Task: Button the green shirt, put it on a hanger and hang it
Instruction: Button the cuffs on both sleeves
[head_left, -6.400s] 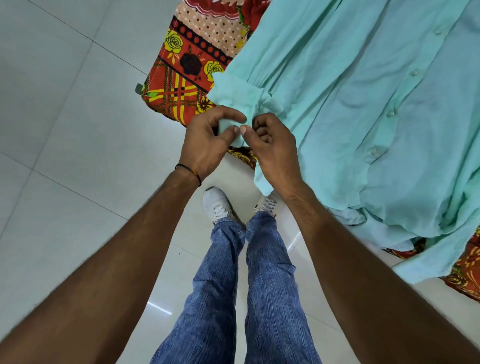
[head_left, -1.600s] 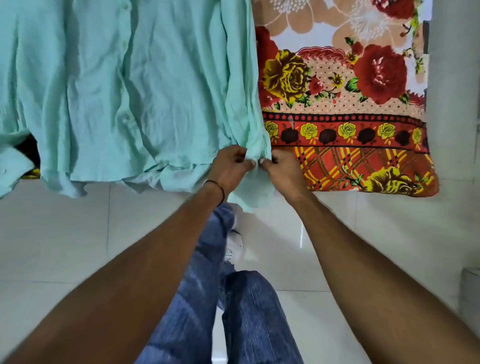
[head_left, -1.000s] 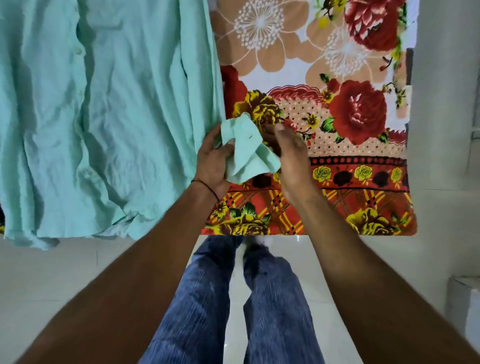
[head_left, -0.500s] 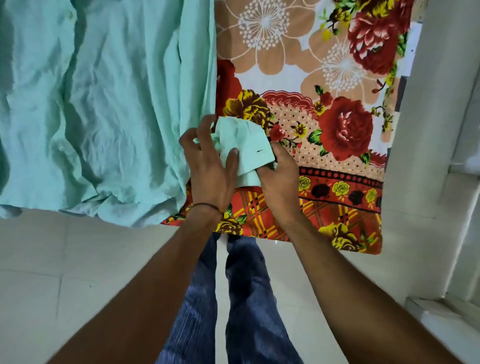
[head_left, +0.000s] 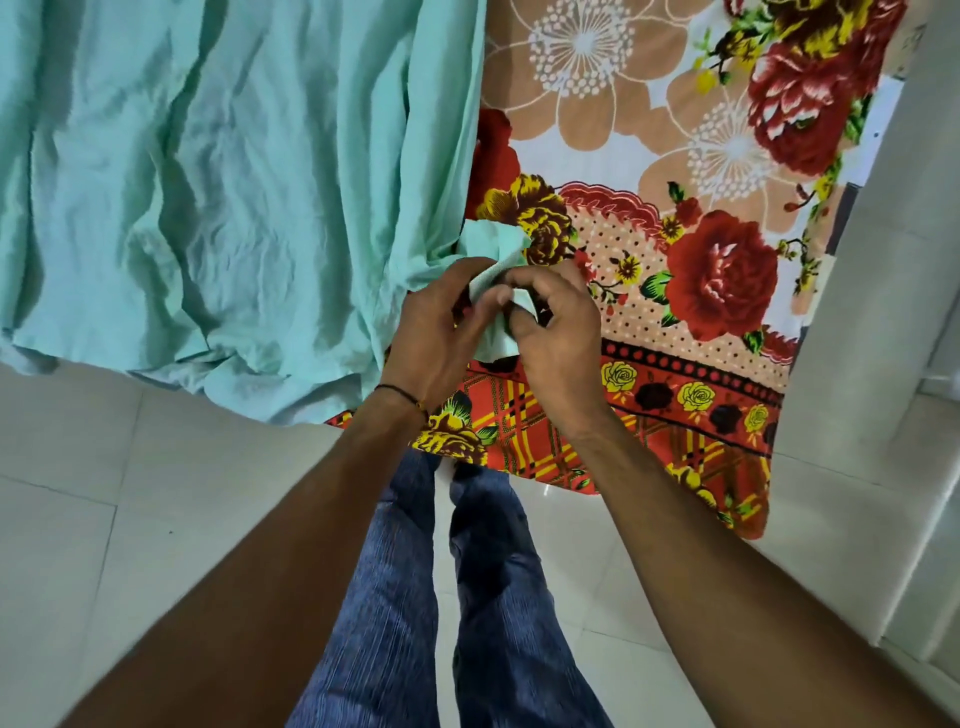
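Observation:
The green shirt (head_left: 223, 171) lies spread and wrinkled over the left part of the bed, its hem hanging past the bed's near edge. One sleeve cuff (head_left: 493, 249) sticks out at the shirt's right side. My left hand (head_left: 434, 332) and my right hand (head_left: 558, 327) are pressed together over that cuff, fingers pinching its folded fabric between them. The cuff's button is hidden under my fingers. No hanger is in view.
A floral bedsheet (head_left: 675, 218) in red, yellow and peach covers the bed (head_left: 717, 415) to the right of the shirt. A white wall or post (head_left: 883, 260) stands at the right. White floor tiles (head_left: 130, 493) lie below, with my jeans-clad legs (head_left: 441, 597) standing close to the bed.
My hands picked up the right sleeve cuff from the bed edge and lifted it. They have since closed more tightly around it, and the cuff is now mostly covered by my fingers.

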